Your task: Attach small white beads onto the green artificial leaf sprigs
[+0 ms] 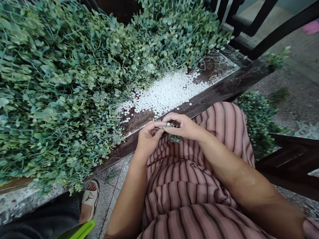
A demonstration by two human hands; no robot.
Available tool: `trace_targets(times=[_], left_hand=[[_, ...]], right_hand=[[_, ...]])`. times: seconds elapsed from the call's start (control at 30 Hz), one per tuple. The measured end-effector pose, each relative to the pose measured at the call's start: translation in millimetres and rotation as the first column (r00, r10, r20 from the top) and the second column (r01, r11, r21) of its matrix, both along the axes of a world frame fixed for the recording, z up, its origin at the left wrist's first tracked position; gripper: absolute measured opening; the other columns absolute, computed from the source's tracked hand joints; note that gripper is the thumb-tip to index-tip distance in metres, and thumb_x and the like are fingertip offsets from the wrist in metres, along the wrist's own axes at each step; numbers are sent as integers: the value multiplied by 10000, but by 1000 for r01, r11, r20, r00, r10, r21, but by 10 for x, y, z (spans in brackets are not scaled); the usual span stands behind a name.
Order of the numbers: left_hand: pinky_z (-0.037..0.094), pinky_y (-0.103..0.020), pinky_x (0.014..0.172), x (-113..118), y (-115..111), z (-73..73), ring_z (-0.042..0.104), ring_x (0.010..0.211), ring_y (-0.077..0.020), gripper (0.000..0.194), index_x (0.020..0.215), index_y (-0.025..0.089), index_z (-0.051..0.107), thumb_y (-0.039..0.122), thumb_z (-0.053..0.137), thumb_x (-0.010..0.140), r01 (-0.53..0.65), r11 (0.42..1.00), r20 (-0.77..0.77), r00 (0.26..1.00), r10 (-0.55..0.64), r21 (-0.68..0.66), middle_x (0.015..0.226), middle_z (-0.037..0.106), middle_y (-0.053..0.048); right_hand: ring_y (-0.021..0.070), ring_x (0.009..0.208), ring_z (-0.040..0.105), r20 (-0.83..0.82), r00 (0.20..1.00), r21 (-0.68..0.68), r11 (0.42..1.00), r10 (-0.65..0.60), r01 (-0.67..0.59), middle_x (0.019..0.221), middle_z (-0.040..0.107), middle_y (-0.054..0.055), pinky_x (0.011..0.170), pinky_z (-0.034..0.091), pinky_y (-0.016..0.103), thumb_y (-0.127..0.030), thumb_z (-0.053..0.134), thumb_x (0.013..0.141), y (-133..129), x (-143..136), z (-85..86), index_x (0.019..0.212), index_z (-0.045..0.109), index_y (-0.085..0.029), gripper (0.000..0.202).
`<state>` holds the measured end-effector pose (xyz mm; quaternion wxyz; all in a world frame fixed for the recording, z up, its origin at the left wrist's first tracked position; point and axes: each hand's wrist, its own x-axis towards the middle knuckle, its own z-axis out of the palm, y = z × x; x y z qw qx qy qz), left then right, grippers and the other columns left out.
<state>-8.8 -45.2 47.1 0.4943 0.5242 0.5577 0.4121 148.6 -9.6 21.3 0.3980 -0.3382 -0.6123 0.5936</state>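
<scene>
Sprig (175,138) sits between your hands, above your lap (184,175) beside the bench (210,95). Your left hand (146,139) pinches closed at one end; your right hand (185,127) grips it, thumb against fingers. Pinch lightly and steady both wrists, to avoid crushing it.

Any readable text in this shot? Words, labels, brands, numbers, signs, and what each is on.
No readable words, numbers or signs.
Sandal at lower left: a dark logo-like mark on the strap, no letters legible.
White pieces on the dark wooden surface: too small to tell whether any are marked.
Leafy sprig at the hands and striped garment: no lettering seen.
</scene>
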Motion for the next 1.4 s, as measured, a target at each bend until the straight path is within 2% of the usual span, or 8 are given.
trace_targets(times=[0.1,0.3,0.47,0.63,0.77,1.03,1.23,1.4], left_hand=[[456,-252,754,13,4,-25,580,742,-114,154,798,159,669,146,635,648,-40,999,30,999,41,-25,790,634,-24],[450,-227,683,-2,17,-93,544,633,-80,240,858,157,638,150,658,620,-154,986,48,986,157,-62,691,587,16],[463,-236,712,19,53,-84,569,684,-90,276,889,162,621,143,664,616,-157,986,111,980,163,-59,720,607,6],[469,-253,751,45,64,-105,587,740,-104,295,907,162,620,166,679,618,-130,989,177,974,140,-70,788,640,-17],[473,-259,737,21,67,-153,588,794,-124,298,923,165,622,212,673,633,-162,984,154,973,171,-68,873,654,-47],[444,-265,780,-77,201,-353,553,744,-114,220,884,151,647,162,585,673,-242,970,-145,961,237,-16,864,623,-46],[417,-295,751,-113,420,-444,507,654,-137,150,774,199,681,161,606,650,-197,970,-518,820,243,143,772,570,-22],[392,-316,742,-101,523,-443,527,725,-186,103,662,206,661,156,572,679,-131,981,-646,739,191,141,731,584,-39]], right_hand=[[130,747,517,77,997,61,998,10,-14,819,557,27,674,424,265,-239,616,657,-25,-43,-40,850,583,-166,209],[112,641,461,251,959,148,985,-128,93,684,493,1,626,375,251,-208,570,687,-33,-86,-130,702,564,-164,47],[104,595,444,270,960,168,985,-80,34,638,469,-6,587,349,240,-177,511,713,-43,-112,-159,708,587,-156,79],[123,640,455,203,974,185,981,-99,61,654,456,1,627,366,257,-214,520,717,-44,-158,-174,720,569,-150,81],[133,691,473,179,977,148,985,-114,88,683,481,10,688,382,273,-226,502,742,-23,-164,-174,690,555,-168,94],[134,719,531,32,994,-103,989,-102,104,733,574,18,713,416,276,-280,513,739,-5,-160,-145,714,548,-166,121],[111,643,498,54,993,-157,981,-108,116,677,564,0,651,410,252,-305,524,731,-4,-171,-159,725,581,-153,162],[101,600,435,104,992,-137,987,-73,86,620,498,-10,603,373,243,-309,480,752,14,-168,-160,663,532,-150,189]])
